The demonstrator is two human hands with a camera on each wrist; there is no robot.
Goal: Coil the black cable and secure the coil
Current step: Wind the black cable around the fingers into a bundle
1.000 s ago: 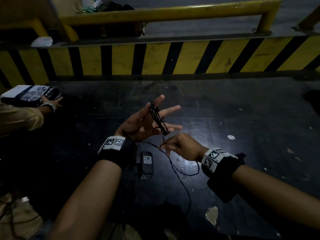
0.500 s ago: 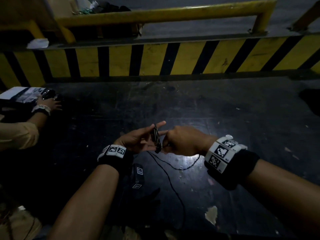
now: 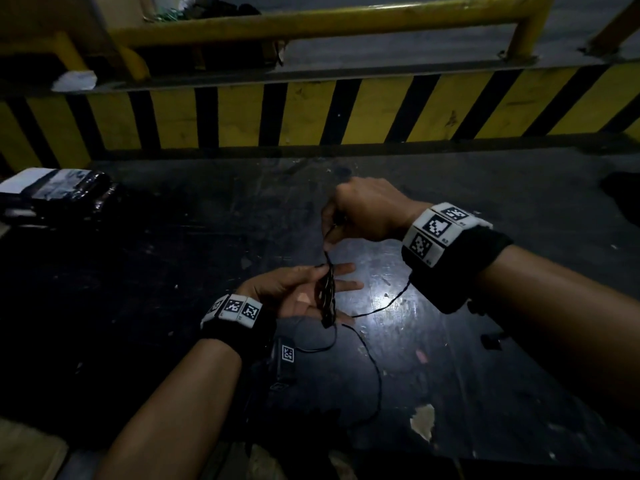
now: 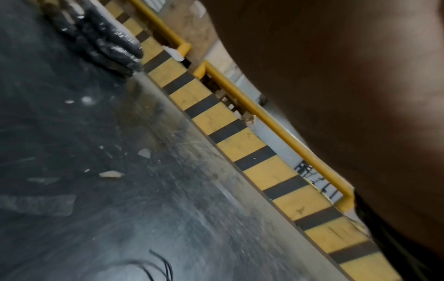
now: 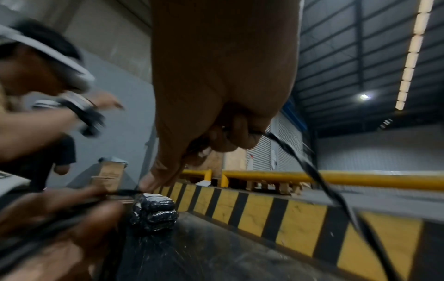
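Observation:
The thin black cable (image 3: 327, 292) is wound in a narrow coil across the straight, spread fingers of my left hand (image 3: 304, 292), which lies palm up low over the dark table (image 3: 450, 341). Its thumb tip touches the coil's top. My right hand (image 3: 363, 213) hovers just beyond it, fingers curled, pinching a strand that runs down to the coil. In the right wrist view those curled fingers (image 5: 230, 136) grip the cable (image 5: 312, 171). The loose tail (image 3: 377, 375) trails over the table toward me. Cable strands (image 4: 163, 266) show low in the left wrist view.
A black plastic-wrapped package (image 3: 59, 192) lies at the table's left. A yellow-and-black striped barrier (image 3: 311, 112) with a yellow rail (image 3: 311, 19) bounds the far side. A dark object (image 3: 623, 192) sits at the right edge. Another person (image 5: 36, 76) is on the left.
My right hand rose from below the left hand to above and beyond it, drawing a strand up over the coil. My left hand dropped lower. The other person's arm left the head view.

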